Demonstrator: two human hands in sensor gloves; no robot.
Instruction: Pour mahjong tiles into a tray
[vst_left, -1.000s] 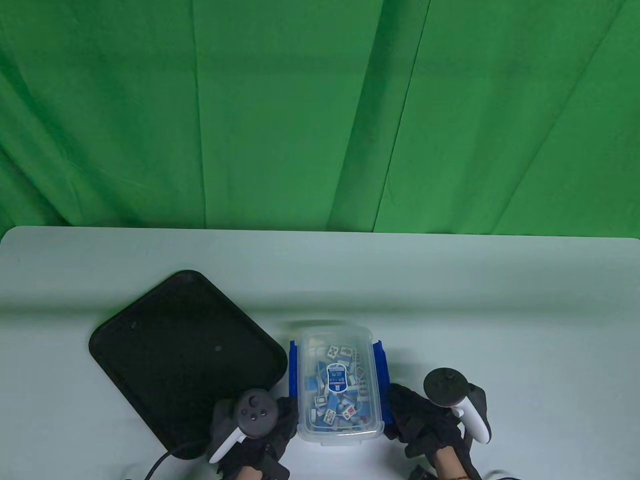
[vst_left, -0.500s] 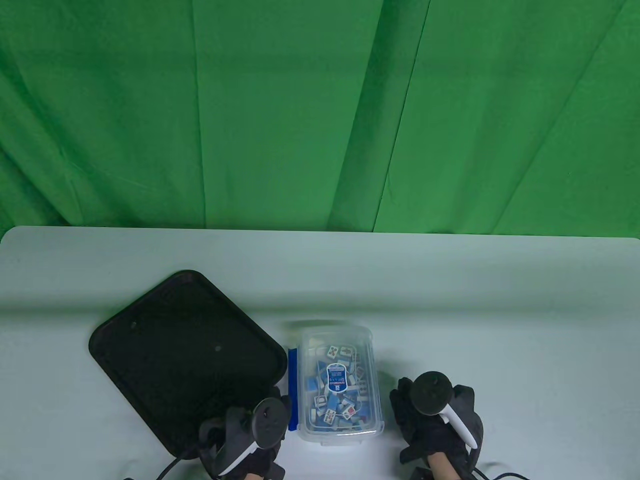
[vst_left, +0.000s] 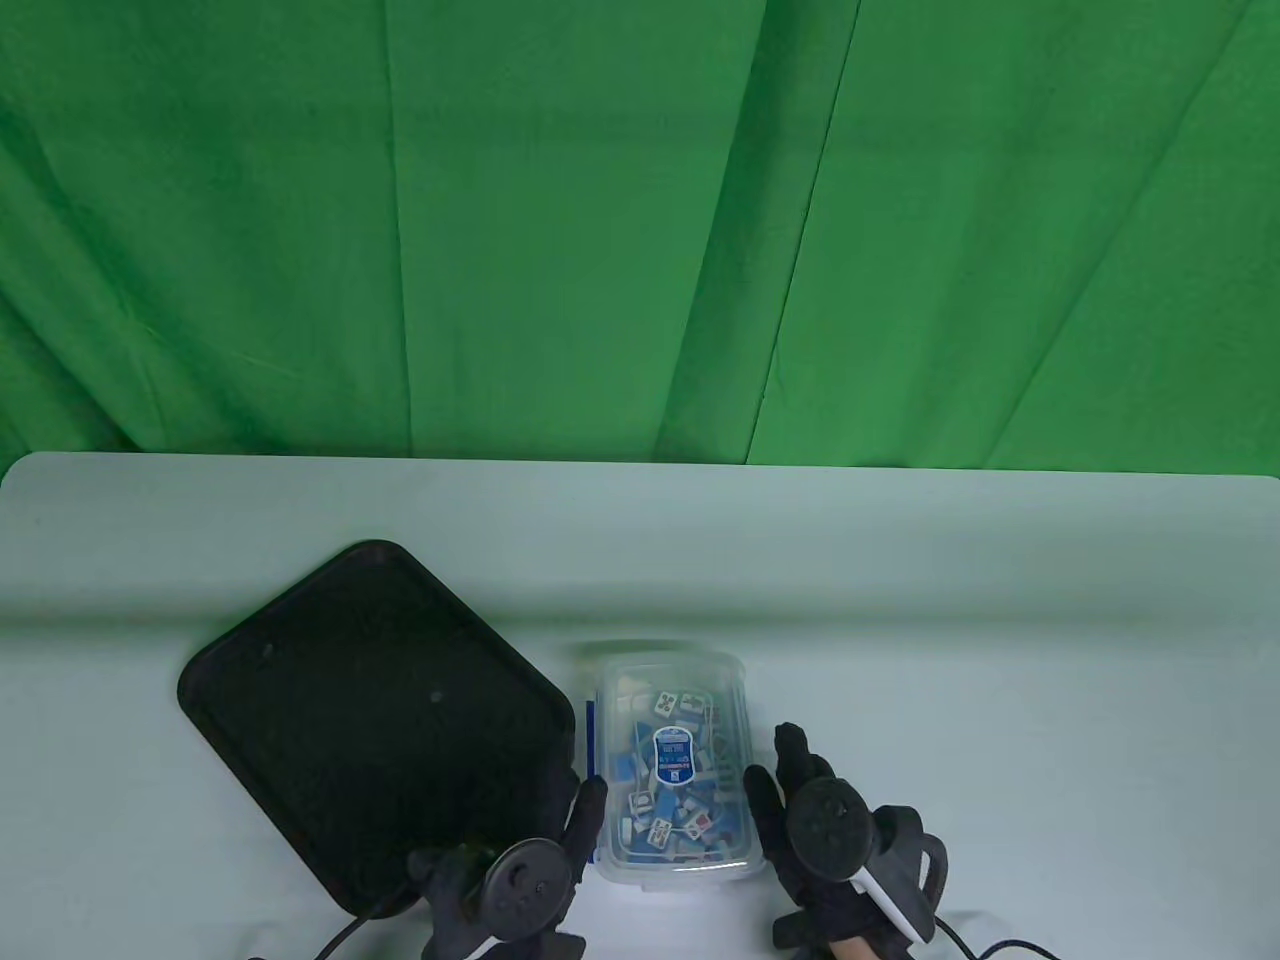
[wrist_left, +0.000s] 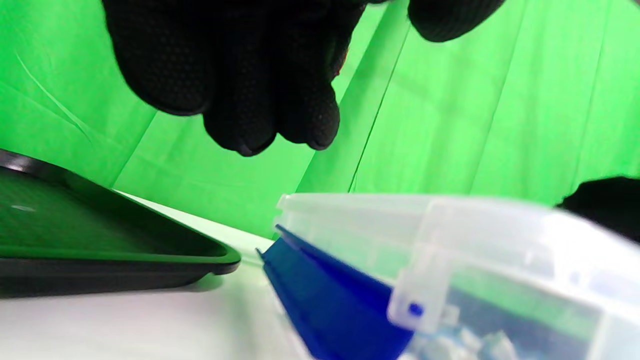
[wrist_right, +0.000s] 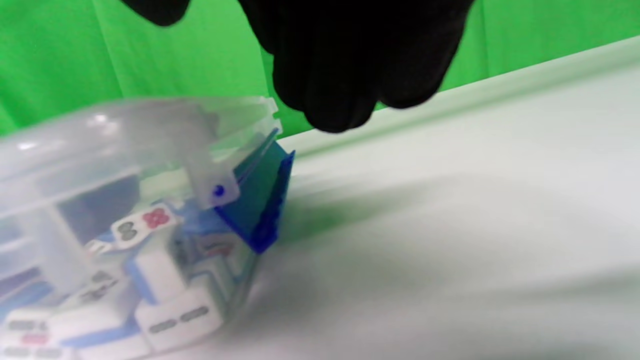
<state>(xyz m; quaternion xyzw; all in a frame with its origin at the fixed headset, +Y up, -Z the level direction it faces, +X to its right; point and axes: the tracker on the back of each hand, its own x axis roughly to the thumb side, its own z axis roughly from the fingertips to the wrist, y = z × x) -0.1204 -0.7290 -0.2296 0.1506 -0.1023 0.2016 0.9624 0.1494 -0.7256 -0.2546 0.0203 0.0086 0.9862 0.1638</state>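
A clear rectangular plastic box (vst_left: 672, 765) with a snap-on lid sits on the pale desk (vst_left: 900, 600) near its front edge, and blue-backed white mahjong tiles (vst_left: 668, 800) lie jumbled inside it. A blue-and-white label on the lid hides the tiles beneath it, and their faces are too small to read from above. A black rounded-corner plastic tray (vst_left: 370, 700) lies just left of the box, turned at an angle; its near corner is covered by the left hand (vst_left: 520, 870) and the tracker strapped to it.

The left hand sits at the box's near-left corner, fingers (vst_left: 582, 810) pointing up along the left wall. In the left wrist view the blue side latch (wrist_left: 325, 295) is swung outward and the gloved fingertips (wrist_left: 260, 120) hang above it without touching; the grip looks loose and holds nothing.

The right hand (vst_left: 840, 850) is at the box's near-right side, fingers (vst_left: 790, 760) spread toward the right wall. From above, whether they touch the box cannot be told. In the right wrist view the right-hand blue latch (wrist_right: 260, 195) also stands flipped out from the lid, and the dark fingertips (wrist_right: 345, 95) hang above and beyond it, clear of it. This grip looks released too. That view is blurred, and the box is cut off at its left edge.
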